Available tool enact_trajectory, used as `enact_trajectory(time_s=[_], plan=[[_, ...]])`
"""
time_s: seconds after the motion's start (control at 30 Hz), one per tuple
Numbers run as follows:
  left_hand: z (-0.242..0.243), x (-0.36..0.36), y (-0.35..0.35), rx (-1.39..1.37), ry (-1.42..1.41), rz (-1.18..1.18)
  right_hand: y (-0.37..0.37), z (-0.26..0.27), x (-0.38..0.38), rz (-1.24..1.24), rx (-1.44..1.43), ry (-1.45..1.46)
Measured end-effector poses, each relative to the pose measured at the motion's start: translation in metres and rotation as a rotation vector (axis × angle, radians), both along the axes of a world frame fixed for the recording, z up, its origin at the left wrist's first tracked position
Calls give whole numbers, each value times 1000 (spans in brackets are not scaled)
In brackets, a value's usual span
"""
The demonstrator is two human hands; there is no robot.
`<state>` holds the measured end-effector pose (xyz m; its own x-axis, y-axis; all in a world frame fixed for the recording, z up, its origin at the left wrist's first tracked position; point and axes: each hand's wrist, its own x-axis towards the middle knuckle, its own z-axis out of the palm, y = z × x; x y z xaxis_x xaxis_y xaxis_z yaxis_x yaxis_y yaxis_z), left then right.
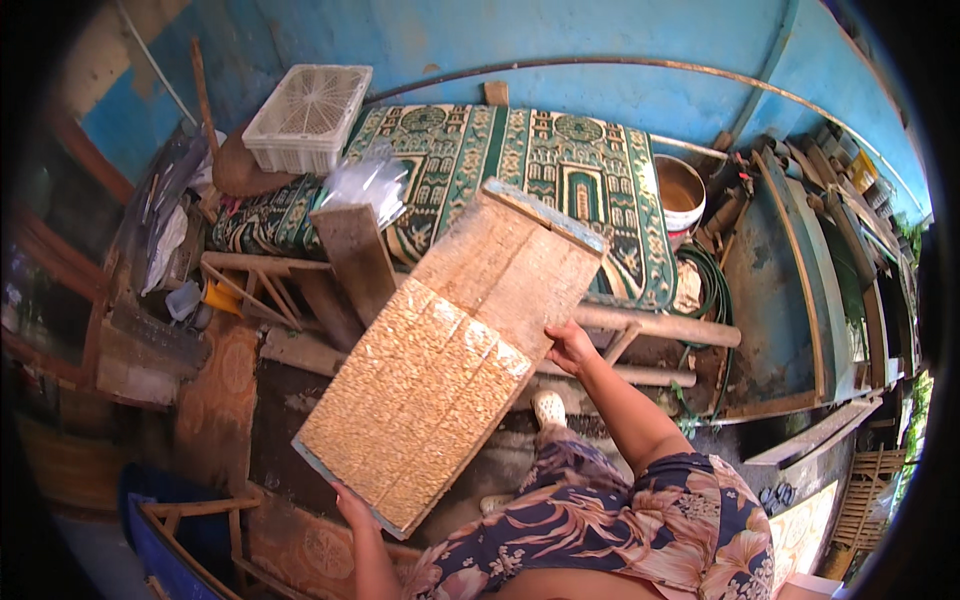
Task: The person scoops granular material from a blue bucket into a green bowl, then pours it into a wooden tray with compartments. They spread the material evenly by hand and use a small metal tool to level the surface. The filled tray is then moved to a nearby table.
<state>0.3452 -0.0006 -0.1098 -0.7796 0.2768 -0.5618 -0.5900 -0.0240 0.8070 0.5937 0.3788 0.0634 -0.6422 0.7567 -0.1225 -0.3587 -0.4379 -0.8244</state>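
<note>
A long wooden board (525,259) with blue-painted end strips is held at a slant before me. Its lower part carries flat, plastic-covered slabs that look like pressed soybeans or grain (420,397); the upper part is bare wood. My left hand (354,508) grips the lower left end. My right hand (571,346) grips the right edge, above the middle. Behind it, a green patterned rug (517,142) covers a bench. Clear plastic sheets or bags (367,184) lie on the rug, behind an upright wooden plank (352,255).
A white plastic crate (307,112) stands at the back left, a white bucket (679,195) right of the rug. Bamboo poles (667,327) project from the bench. A coiled green hose (705,281) hangs near leaning boards (780,300). A blue object with a wooden frame (180,547) stands lower left.
</note>
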Motion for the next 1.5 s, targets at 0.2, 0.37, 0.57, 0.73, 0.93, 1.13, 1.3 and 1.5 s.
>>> enact_trajectory(time_s=[0.2, 0.37, 0.57, 0.73, 0.93, 1.13, 1.3, 1.5], plan=[[3, -5, -6, 206, 8, 14, -13, 12, -8, -81, -1, -18], [-3, -11, -4, 252, 2, 38, -17, 18, -9, -129, 33, -75], [-10, -13, 7, 327, -34, 30, -11, 21, -7, -185, 238, -366], [-8, -13, 2, 267, 3, 57, -10, 15, -12, -283, 262, -656], [8, -16, -2, 199, -26, 10, -15, 32, -17, -450, 295, -852], [27, 5, -14, 85, 11, 55, -19, 31, -23, -492, 363, -759], [43, 14, -16, 138, 29, 82, -8, 20, -23, -532, 356, -722], [49, 29, -9, 112, -11, 123, 14, 14, -24, -503, 394, -749]])
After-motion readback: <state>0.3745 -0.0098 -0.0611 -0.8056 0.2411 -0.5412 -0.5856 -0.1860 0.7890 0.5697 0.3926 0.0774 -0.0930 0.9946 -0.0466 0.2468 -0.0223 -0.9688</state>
